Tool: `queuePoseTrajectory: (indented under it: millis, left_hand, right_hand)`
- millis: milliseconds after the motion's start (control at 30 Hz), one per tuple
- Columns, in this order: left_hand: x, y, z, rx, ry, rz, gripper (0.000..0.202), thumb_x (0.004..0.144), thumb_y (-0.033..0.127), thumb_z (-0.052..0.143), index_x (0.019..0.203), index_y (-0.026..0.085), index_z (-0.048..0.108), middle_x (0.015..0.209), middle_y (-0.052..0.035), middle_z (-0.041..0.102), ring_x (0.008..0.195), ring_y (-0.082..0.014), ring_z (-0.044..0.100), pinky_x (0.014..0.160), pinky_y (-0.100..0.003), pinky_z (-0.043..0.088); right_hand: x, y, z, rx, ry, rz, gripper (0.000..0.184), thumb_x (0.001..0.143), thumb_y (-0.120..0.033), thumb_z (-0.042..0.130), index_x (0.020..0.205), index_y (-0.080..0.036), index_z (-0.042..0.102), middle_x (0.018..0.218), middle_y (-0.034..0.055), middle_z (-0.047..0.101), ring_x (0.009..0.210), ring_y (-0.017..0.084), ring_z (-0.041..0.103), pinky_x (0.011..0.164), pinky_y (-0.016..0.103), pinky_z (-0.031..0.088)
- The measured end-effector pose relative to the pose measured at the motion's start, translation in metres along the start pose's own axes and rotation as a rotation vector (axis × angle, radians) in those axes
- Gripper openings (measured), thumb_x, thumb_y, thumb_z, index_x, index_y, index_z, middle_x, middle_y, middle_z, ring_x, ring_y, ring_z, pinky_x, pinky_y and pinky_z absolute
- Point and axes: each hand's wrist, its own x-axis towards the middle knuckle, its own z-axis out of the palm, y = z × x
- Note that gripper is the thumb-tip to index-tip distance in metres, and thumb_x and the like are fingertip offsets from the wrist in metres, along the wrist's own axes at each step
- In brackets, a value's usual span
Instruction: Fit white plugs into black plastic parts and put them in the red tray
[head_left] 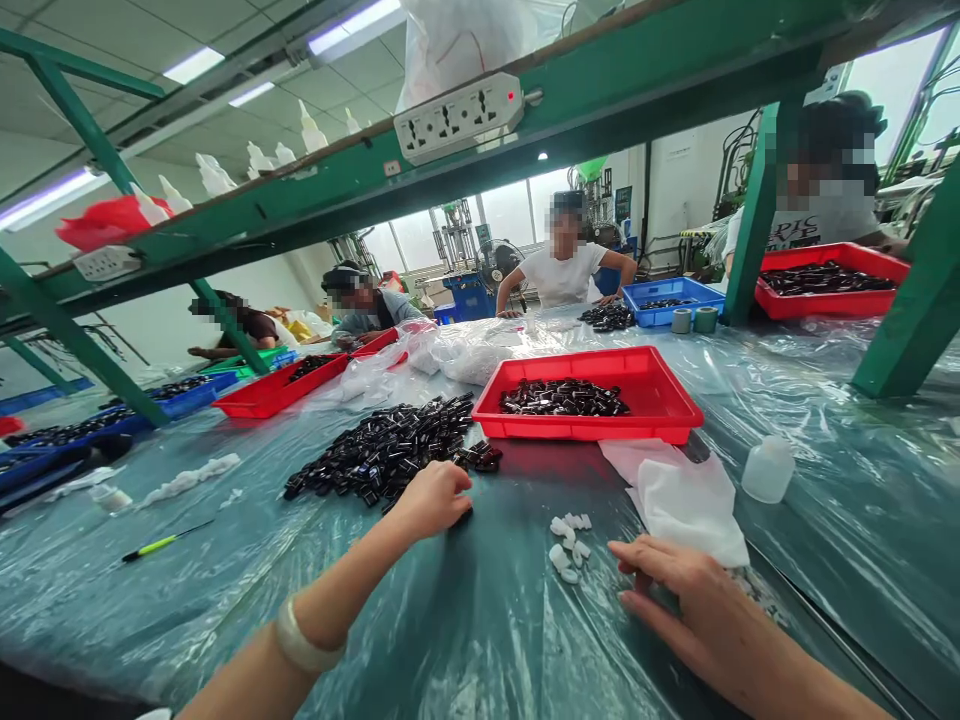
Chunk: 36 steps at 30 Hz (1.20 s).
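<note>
Loosely curled, the left hand (433, 500) rests at the near edge of a heap of glossy black parts (382, 450); whether it pinches one is hidden. They look small, hard and light, apt to slide apart, so best taken singly by their edges. Further right lie small white pieces (566, 548), then the open right hand (671, 590), fingers spread just beside them, near a white cloth (686, 505).
</note>
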Motion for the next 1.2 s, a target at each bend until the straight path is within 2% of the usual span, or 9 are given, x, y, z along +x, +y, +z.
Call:
queuePoseTrajectory:
  millis: [100,200,400,467,533,667,767,867,1200]
  left_hand:
    - [-0.015,-0.012,0.012,0.18,0.047,-0.005,0.023,0.071,-0.001,0.045,0.069,0.015,0.062,0.091,-0.0112,0.061,0.098,-0.0288,0.053,0.083,-0.041,0.039]
    - [-0.021,-0.003,0.02,0.262,0.03,0.038,0.031,0.074,-0.001,0.036,0.075,0.013,0.064,0.092,-0.0153,0.06,0.095,-0.0301,0.055,0.079,-0.043,0.04]
    - [-0.034,0.055,0.021,0.173,-0.185,0.357,0.023,0.077,0.014,0.049,0.09,0.022,0.066,0.084,-0.0021,0.065,0.084,-0.0182,0.058,0.077,-0.024,0.041]
    - [-0.039,0.073,0.023,0.092,-0.256,0.495,0.022,0.078,0.015,0.049,0.092,0.02,0.065,0.082,-0.0027,0.064,0.081,-0.0184,0.056,0.076,-0.025,0.04]
    - [-0.041,0.084,0.028,0.029,-0.288,0.544,0.021,0.075,0.014,0.05,0.09,0.019,0.064,0.079,-0.003,0.063,0.079,-0.0182,0.054,0.072,-0.025,0.04]
    - [-0.036,0.087,0.037,-0.228,-0.373,0.485,0.02,0.067,0.009,0.054,0.083,0.018,0.061,0.062,0.0035,0.052,0.06,-0.0116,0.046,0.055,-0.021,0.036]
    - [-0.03,0.082,0.043,-0.63,-0.457,0.313,0.017,0.065,0.012,0.062,0.081,0.017,0.055,0.059,0.006,0.049,0.053,-0.008,0.044,0.049,-0.019,0.035]
    - [-0.025,0.08,0.047,-0.897,-0.427,0.161,0.022,0.064,0.02,0.07,0.078,0.015,0.054,0.057,0.0054,0.052,0.047,-0.007,0.048,0.045,-0.018,0.038]
    - [-0.024,0.084,0.057,-1.078,-0.34,0.068,0.02,0.062,0.024,0.075,0.066,0.011,0.061,0.05,0.0018,0.058,0.041,-0.0075,0.053,0.042,-0.018,0.044]
  right_hand:
    - [0.001,-0.003,-0.002,0.032,0.0,-0.02,0.027,0.084,-0.018,0.043,0.104,-0.013,0.06,0.09,0.0102,0.064,0.082,0.022,0.061,0.076,0.036,0.048]
    - [0.002,-0.005,-0.003,0.076,0.009,-0.032,0.023,0.083,-0.017,0.044,0.098,-0.014,0.061,0.084,0.0075,0.063,0.076,0.02,0.06,0.071,0.034,0.048]
    - [0.002,-0.009,-0.004,0.254,0.062,0.002,0.024,0.082,-0.018,0.049,0.101,-0.014,0.063,0.085,0.0061,0.065,0.075,0.017,0.06,0.071,0.03,0.048]
    - [0.003,-0.011,-0.005,0.321,0.094,0.015,0.029,0.081,-0.019,0.052,0.107,-0.015,0.062,0.088,0.0056,0.066,0.075,0.017,0.06,0.072,0.029,0.047]
    - [0.003,-0.012,-0.007,0.376,0.107,0.002,0.028,0.081,-0.02,0.052,0.108,-0.018,0.063,0.086,0.0043,0.065,0.074,0.015,0.059,0.068,0.027,0.046]
    - [0.004,-0.013,-0.009,0.453,0.101,0.006,0.018,0.081,-0.02,0.052,0.081,-0.018,0.07,0.073,0.0027,0.063,0.066,0.014,0.055,0.059,0.025,0.041]
    - [0.005,-0.012,-0.008,0.595,0.062,0.171,0.015,0.077,-0.023,0.056,0.075,-0.017,0.069,0.067,0.002,0.063,0.064,0.014,0.053,0.058,0.025,0.039]
    - [0.007,-0.012,-0.005,0.83,-0.046,0.332,0.013,0.072,-0.026,0.061,0.076,-0.016,0.069,0.066,0.0003,0.062,0.06,0.011,0.051,0.056,0.023,0.038]
    - [0.008,-0.02,-0.006,1.134,-0.166,0.429,0.011,0.065,-0.024,0.068,0.072,-0.016,0.068,0.059,-0.0037,0.055,0.055,0.007,0.044,0.055,0.02,0.036]
